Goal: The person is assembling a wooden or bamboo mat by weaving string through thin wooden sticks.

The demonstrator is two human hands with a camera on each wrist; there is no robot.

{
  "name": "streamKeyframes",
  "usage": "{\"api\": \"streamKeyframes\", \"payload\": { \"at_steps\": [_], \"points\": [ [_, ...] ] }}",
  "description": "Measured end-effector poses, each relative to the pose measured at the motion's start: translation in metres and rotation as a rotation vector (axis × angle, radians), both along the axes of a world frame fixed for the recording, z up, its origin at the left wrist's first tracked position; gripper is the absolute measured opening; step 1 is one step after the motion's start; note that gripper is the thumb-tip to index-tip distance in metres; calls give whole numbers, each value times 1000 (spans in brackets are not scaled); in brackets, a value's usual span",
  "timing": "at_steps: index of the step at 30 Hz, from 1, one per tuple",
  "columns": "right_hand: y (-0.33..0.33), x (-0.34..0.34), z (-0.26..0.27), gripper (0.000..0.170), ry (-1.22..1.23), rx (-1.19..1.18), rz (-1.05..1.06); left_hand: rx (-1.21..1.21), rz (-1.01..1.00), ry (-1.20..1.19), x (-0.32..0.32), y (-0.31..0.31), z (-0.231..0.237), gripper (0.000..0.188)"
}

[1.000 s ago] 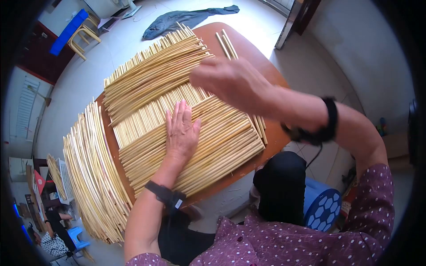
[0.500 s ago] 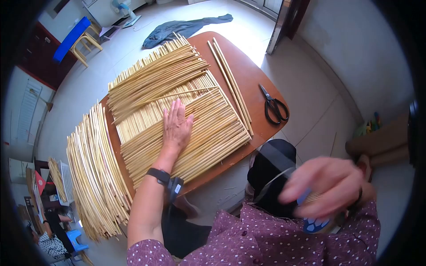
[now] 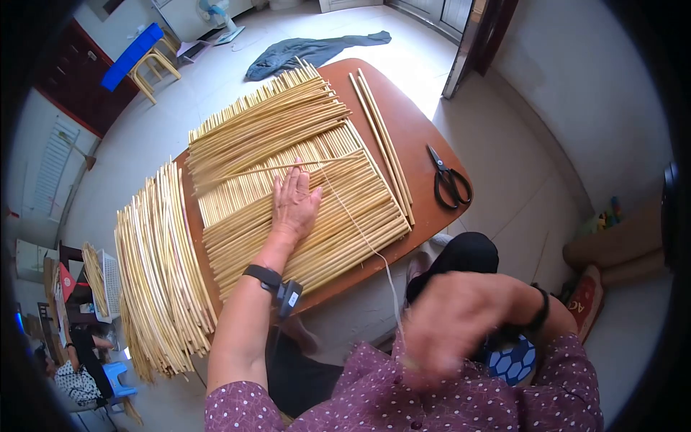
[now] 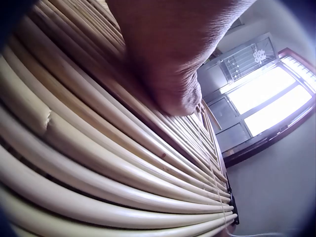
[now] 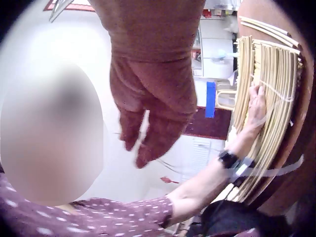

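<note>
My left hand [image 3: 295,205] lies with extended fingers on a mat of pale yellow stalks [image 3: 345,209]. A single loose stalk [image 3: 252,171] crosses by its fingertips. My right hand [image 3: 453,324], blurred, is in front of my chest and pinches a thin pale string [image 3: 389,273]. From there the string runs slack over the table edge and across the mat to beside the left fingertips. In the right wrist view, the fingers of the right hand [image 5: 158,113] point down. The left wrist view shows the heel of the left hand [image 4: 173,74] against the stalks.
A loose heap of stalks [image 3: 266,122] covers the mat's far part. Several separate stalks [image 3: 378,137] lie along the brown table's [image 3: 417,144] right side, near black-handled scissors [image 3: 450,183]. Another large bundle [image 3: 158,273] stands left of the table. Dark cloth [image 3: 302,54] lies on the floor beyond.
My right hand swung from above the mat out to my right, then in toward my chest. The string now trails across the mat. The loose stalk has come to the left fingertips; that hand stays put.
</note>
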State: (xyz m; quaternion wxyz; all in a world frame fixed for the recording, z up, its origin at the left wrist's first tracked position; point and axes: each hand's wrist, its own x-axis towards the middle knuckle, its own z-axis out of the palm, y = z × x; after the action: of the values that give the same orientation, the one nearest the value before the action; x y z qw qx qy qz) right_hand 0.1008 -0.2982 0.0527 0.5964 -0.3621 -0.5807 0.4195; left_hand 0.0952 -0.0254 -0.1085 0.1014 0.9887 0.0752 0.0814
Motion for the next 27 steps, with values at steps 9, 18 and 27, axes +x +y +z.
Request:
{"api": "streamKeyframes", "payload": {
  "at_steps": [9, 18, 27],
  "points": [
    [101, 89, -129, 13, -350, -425, -1122, -20, -34, -22, 0, 0, 9, 51],
    [136, 105, -141, 23, -405, -570, -1170, -46, -40, -14, 0, -2, 13, 50],
    [135, 96, -132, 14, -751, -428, -1207, -49, -31, 4, -1, -3, 17, 49]
  ]
}}
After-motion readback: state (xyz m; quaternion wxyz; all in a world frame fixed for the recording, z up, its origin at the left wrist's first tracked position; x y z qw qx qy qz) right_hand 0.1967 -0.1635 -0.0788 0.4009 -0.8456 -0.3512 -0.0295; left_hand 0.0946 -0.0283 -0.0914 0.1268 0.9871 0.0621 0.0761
